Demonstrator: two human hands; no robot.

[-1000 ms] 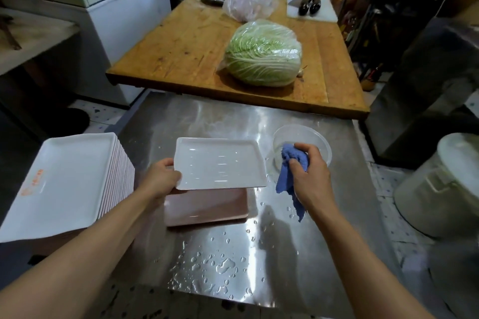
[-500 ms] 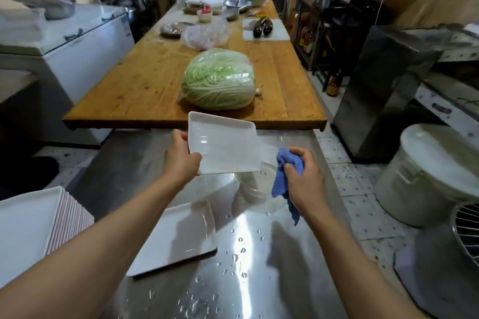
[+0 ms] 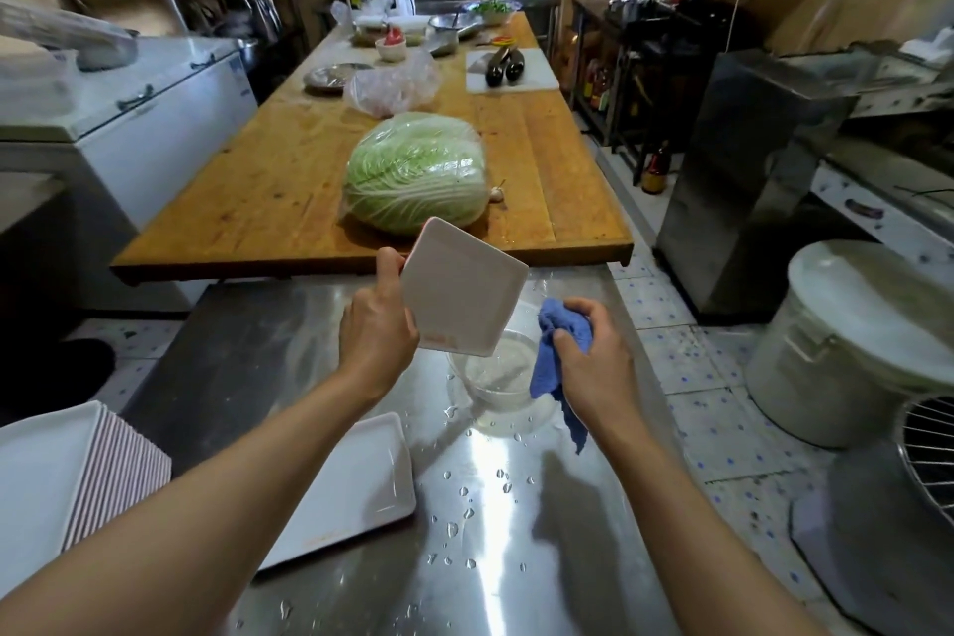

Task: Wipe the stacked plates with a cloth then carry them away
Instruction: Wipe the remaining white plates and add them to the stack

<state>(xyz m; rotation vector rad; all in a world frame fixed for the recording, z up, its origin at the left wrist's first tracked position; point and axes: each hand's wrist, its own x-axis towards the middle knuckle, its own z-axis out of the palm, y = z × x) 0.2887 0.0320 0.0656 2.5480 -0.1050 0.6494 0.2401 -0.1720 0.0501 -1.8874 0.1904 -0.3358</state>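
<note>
My left hand [image 3: 374, 325] grips a white rectangular plate [image 3: 462, 287] by its left edge and holds it tilted up above a clear plastic bowl [image 3: 493, 380]. Just right of the plate, my right hand [image 3: 593, 362] holds a crumpled blue cloth [image 3: 560, 356], which hangs over the bowl's right rim. Another white plate [image 3: 356, 485] lies flat on the wet steel table [image 3: 516, 532] under my left forearm. A tall stack of white plates [image 3: 57, 475] stands at the lower left.
A wooden table [image 3: 289, 170] beyond the steel one bears a wrapped cabbage [image 3: 415, 173], a plastic bag, bowls and aubergines. A white chest freezer [image 3: 149, 119] is at left, a lidded metal pot [image 3: 857, 346] on the floor at right. A person stands at the far end.
My left hand has lifted the plate off the one beneath it and tilted it up over the bowl. My head has risen, showing more of the room. The cloth stays in my right hand.
</note>
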